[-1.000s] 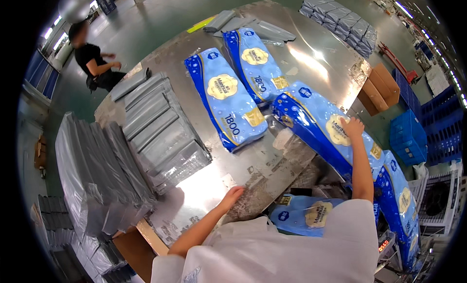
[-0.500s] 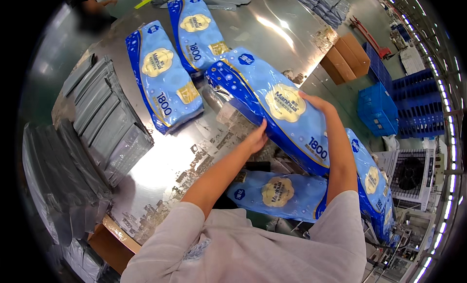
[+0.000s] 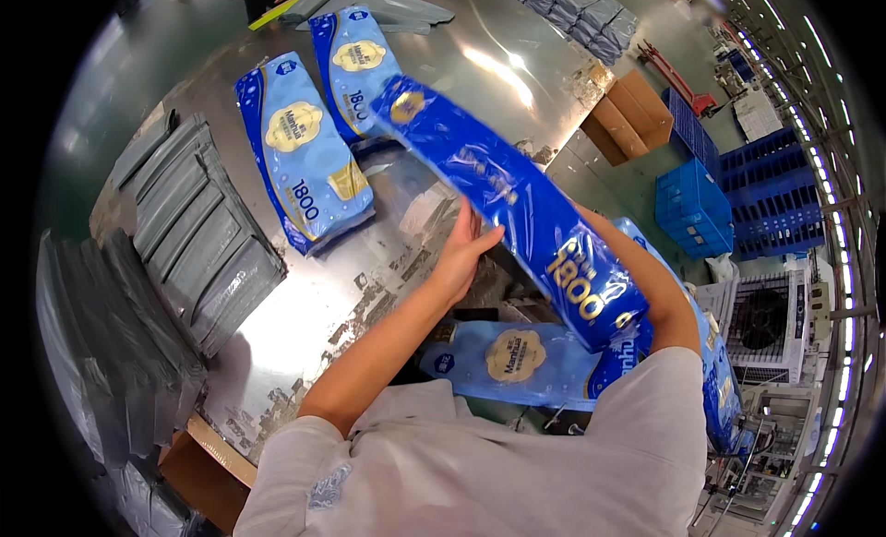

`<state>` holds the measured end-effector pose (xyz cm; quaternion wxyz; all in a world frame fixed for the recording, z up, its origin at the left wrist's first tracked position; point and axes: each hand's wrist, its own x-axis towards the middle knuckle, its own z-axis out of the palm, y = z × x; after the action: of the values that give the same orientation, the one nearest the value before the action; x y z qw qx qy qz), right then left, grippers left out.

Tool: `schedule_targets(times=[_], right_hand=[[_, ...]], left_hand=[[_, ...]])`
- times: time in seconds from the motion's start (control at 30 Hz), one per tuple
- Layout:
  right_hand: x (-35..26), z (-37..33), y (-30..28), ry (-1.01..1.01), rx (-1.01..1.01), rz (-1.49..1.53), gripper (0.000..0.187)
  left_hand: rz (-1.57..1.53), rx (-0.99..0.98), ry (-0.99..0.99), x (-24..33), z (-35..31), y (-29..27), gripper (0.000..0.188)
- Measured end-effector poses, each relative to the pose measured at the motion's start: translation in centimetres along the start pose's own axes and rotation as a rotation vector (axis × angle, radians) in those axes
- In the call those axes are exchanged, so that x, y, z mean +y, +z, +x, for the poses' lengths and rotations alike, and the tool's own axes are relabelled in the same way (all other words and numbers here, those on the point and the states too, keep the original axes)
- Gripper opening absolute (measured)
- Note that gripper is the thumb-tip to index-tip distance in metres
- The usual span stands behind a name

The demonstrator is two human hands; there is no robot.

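A long plastic-wrapped tissue pack [image 3: 517,200] is tilted up on its edge above the metal table, its dark blue narrow side facing up. My left hand [image 3: 464,253] grips its near left edge, thumb against the dark blue side. Behind the far right side, my right hand is hidden by the pack; only my right forearm [image 3: 651,274] shows, reaching round it. Two similar light blue tissue packs lie beyond: one on the left [image 3: 303,154], another at the back [image 3: 358,66]. Another pack [image 3: 508,357] lies close to my body, below the held one.
Grey plastic bags lie in a stack [image 3: 203,232] on the table [image 3: 305,325] at left, with more hanging over its edge [image 3: 120,334]. At right stand an open cardboard box [image 3: 628,117], a blue crate [image 3: 692,214] and a machine with a fan [image 3: 761,320].
The held pack has rolled from its light blue face onto its edge, showing the dark blue side. My left hand shifted slightly left; my right hand went out of sight behind the pack.
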<state>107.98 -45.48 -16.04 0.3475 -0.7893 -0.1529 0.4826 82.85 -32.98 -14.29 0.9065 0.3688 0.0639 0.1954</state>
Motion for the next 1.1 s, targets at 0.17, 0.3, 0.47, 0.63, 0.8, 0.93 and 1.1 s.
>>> schedule_targets(times=[0.17, 0.3, 0.47, 0.63, 0.8, 0.93, 1.1], right_hand=[[-1.5, -7.6, 5.0, -0.088, -0.106, 0.244, 0.084], [-3.3, -9.3, 10.7, -0.161, -0.124, 0.321, 0.082], [-6.1, -8.3, 19.8, -0.225, -0.109, 0.347, 0.08], [-10.2, -3.2, 31.6, -0.304, -0.014, 0.17, 0.078], [-12.1, 0.3, 43.1, -0.511, 0.298, -0.283, 0.076], [-11.3, -1.1, 50.0, -0.536, 0.311, -0.41, 0.073], [-7.4, -1.3, 53.4, -0.51, 0.289, -0.636, 0.066]], left_hand=[[0.545, 0.091, 0.2, 4.5, -0.5, 2.6, 0.081], [0.877, 0.166, 0.42, 7.4, -2.0, 2.0, 0.08], [0.923, 0.153, 0.504, 12.1, -8.3, -1.6, 0.082], [0.418, 0.207, 0.371, 16.3, -20.7, -6.1, 0.103], [0.294, 0.614, 0.351, 19.0, -28.3, -15.3, 0.093], [0.459, 0.797, 0.43, 18.4, -32.6, -21.2, 0.083], [0.411, 0.986, 0.262, 11.8, -37.2, -26.5, 0.065]])
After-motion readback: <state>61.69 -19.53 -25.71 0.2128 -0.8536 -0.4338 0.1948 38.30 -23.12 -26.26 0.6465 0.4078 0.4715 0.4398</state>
